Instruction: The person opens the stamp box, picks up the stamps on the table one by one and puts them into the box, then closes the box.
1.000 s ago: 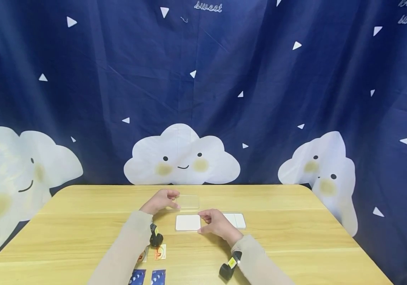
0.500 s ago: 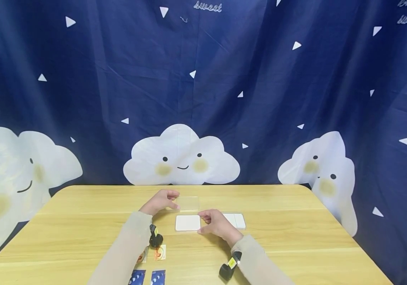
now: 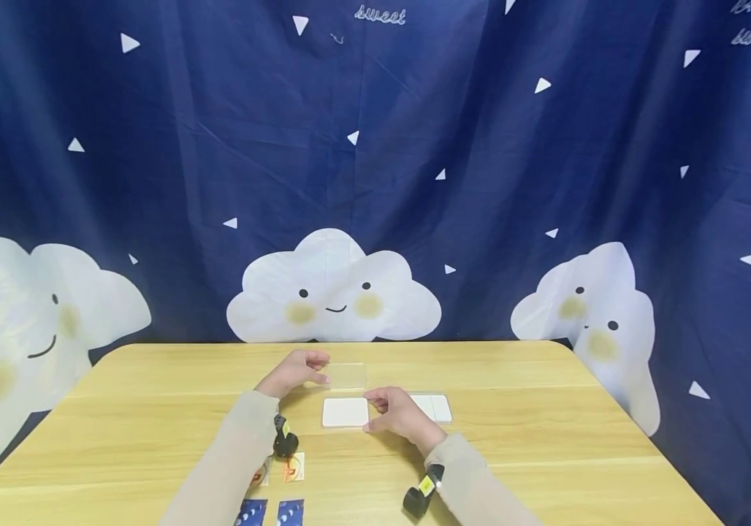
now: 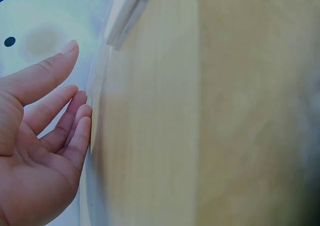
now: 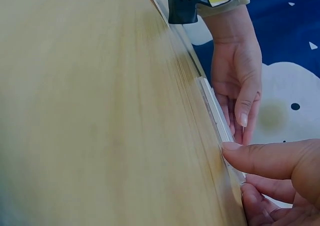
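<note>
A clear plastic lid (image 3: 347,375) lies flat near the back of the table. My left hand (image 3: 298,371) is at its left edge, with thumb and fingers apart. In the left wrist view, the left hand (image 4: 47,136) has its fingertips low by the tabletop and its thumb raised, nothing visible between them. In front of the lid lies a shallow clear box (image 3: 345,413) with a white slab or card stack inside. My right hand (image 3: 405,416) holds this box by its right end, thumb and fingers at the corners. In the right wrist view, the right thumb (image 5: 265,158) touches the box's edge.
Right of the box, partly behind my right hand, lies another clear case (image 3: 440,408) with white pieces. Small orange-and-white cards (image 3: 294,467) and blue cards (image 3: 290,513) lie at the front, partly under my left sleeve. A blue cloud-print curtain (image 3: 382,183) hangs behind the wooden table (image 3: 546,438).
The clear lid looks flatter and slightly nearer the front than a second ago. Both hands have stayed almost in place.
</note>
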Demonstrator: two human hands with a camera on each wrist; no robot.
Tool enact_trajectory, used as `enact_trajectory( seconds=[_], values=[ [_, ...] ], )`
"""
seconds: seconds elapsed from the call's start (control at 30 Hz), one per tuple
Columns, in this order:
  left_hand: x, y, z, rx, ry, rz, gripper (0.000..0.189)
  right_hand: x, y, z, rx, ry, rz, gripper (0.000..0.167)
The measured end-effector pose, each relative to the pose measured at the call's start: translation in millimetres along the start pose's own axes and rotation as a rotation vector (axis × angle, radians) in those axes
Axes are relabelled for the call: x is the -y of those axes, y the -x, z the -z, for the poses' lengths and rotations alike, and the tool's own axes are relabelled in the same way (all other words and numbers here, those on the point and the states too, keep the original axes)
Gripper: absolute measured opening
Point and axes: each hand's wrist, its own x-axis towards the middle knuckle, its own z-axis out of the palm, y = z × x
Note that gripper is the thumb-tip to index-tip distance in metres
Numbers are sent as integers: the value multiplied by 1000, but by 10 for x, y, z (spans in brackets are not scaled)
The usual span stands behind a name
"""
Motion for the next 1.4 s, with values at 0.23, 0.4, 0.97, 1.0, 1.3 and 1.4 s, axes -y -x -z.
enact_trajectory(
  seconds=[0.23, 0.4, 0.97, 1.0, 1.3, 1.4],
  values=[
    [-11, 24, 25, 15, 12, -2, 55, -3, -8, -14, -6, -14, -8, 55],
    [-8, 41, 43, 32, 27, -35, 55, 16, -12, -3, 3, -4, -13, 54],
    [-85, -6, 45, -1, 62, -32, 47, 31, -44, 88, -11, 2, 6, 53],
    [-82, -7, 43, -7, 64, -32, 46, 32, -39, 94, -9, -1, 13, 53],
    [-97, 17, 10, -22, 79, -10, 44, 21, 19, 229, -4, -45, 42, 44],
    [-115, 23, -2, -20, 77, -8, 43, -7, 42, 301, -6, -30, 29, 43]
  ],
)
